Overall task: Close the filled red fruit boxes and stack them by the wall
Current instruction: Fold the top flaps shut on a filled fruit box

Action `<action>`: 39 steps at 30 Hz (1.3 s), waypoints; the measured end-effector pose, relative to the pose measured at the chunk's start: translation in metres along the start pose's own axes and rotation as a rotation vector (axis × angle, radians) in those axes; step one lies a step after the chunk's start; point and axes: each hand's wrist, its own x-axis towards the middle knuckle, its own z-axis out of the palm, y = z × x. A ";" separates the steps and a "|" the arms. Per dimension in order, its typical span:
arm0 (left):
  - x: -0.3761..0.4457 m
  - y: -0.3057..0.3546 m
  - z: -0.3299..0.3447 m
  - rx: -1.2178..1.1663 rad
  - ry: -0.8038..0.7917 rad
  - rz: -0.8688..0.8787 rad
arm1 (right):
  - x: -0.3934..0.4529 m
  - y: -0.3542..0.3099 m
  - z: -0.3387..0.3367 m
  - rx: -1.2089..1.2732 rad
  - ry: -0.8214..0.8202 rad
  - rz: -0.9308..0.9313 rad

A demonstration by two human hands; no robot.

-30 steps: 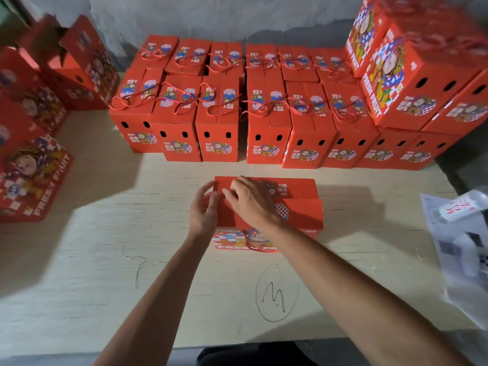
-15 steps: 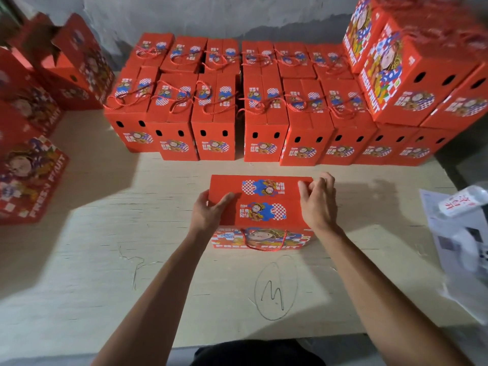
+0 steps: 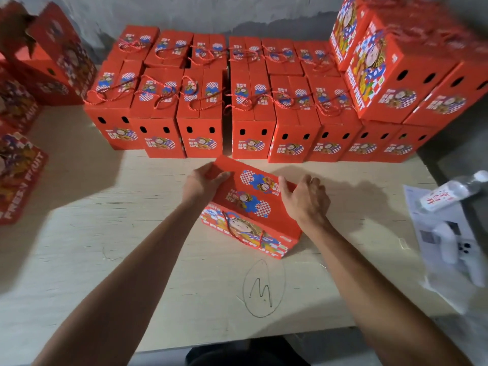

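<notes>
A closed red fruit box [image 3: 250, 207] with a rope handle on its near face sits in the middle of the wooden table, turned askew with its left end farther away. My left hand [image 3: 202, 182] grips its far left corner. My right hand [image 3: 303, 199] grips its right end, fingers curled over the top edge. Behind it, two rows of closed red boxes [image 3: 200, 109] stand against the grey wall. A taller stack of red boxes [image 3: 396, 75] rises at the back right.
More red boxes [image 3: 21, 165] stand and lie along the left side, one at the back left with open flaps [image 3: 34, 48]. A water bottle [image 3: 449, 191] and white papers [image 3: 443, 241] lie at the right edge. A pencilled circle mark [image 3: 264, 287] is on the table [image 3: 105, 233] near me.
My right hand moved from the box's top to its right end. Both hands have since rotated the box clockwise, so it now lies askew on the table.
</notes>
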 end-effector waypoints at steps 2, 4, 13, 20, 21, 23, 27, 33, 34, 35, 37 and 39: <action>0.013 0.008 0.019 0.319 0.169 0.143 | -0.013 0.005 -0.003 -0.080 -0.019 0.018; 0.022 0.016 0.041 0.525 0.267 0.284 | -0.029 0.012 -0.002 -0.116 -0.065 0.033; -0.001 0.040 0.073 0.016 -0.008 0.017 | -0.050 0.028 0.003 0.547 -0.686 0.238; -0.113 -0.010 0.072 -0.623 -0.269 0.019 | -0.041 0.024 0.022 0.992 -0.457 0.283; -0.119 -0.012 0.073 -0.645 -0.292 0.008 | -0.041 0.025 0.024 1.018 -0.412 0.258; -0.120 -0.013 0.072 -0.661 -0.322 -0.022 | -0.041 0.027 0.028 1.088 -0.369 0.233; -0.118 -0.016 0.072 -0.611 -0.341 -0.047 | -0.045 0.030 0.032 1.144 -0.339 0.178; -0.137 -0.007 0.066 -0.217 -0.086 -0.166 | -0.044 0.029 0.029 1.194 -0.158 0.149; -0.140 -0.005 0.065 -0.239 -0.062 -0.206 | -0.043 0.028 0.026 1.213 -0.142 0.162; -0.141 -0.003 0.064 -0.292 -0.061 -0.245 | -0.041 0.027 0.021 1.253 -0.130 0.189; -0.139 0.000 0.054 -0.414 -0.052 -0.343 | -0.036 0.025 0.003 1.366 -0.103 0.272; -0.134 0.012 0.034 -0.492 0.010 -0.307 | -0.024 0.023 -0.027 1.491 -0.132 0.315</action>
